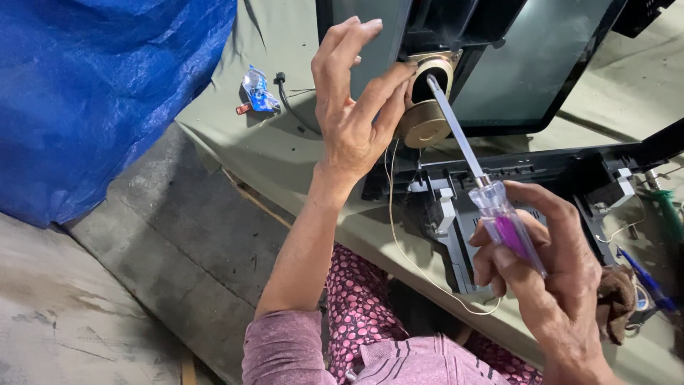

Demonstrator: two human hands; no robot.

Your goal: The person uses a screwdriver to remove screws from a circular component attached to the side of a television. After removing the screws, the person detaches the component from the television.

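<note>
The tip of my screwdriver (476,178) disappears behind the rim of the small round speaker (425,107), so I cannot make out what it meets there, and the dark screen panel (531,64) above is cut off by the top edge. My right forearm runs out of the bottom corner. My left hand (353,114) is raised and spread fairly wide, thumb and forefinger pressed against the side of the speaker, steadying it against the black frame, the other fingers standing free in the air. My right hand (548,274) is wrapped closed around the clear purple handle of the screwdriver, whose metal shaft slants up and left to the speaker's top. Under the shaft lies a black plastic housing (499,192) with pale clips, resting on the grey-green counter (263,153). A thin pale wire (399,242) loops from near the speaker down over the counter's edge toward my lap. Further left on the counter sit a crumpled blue wrapper (258,90) and a black cable end (285,93). A blue tarpaulin (92,93) fills the upper left. At the far right, partly hidden behind my hand, are a green-handled tool (670,214), a blue pen-like thing (645,274) and a brown rag (616,299).
</note>
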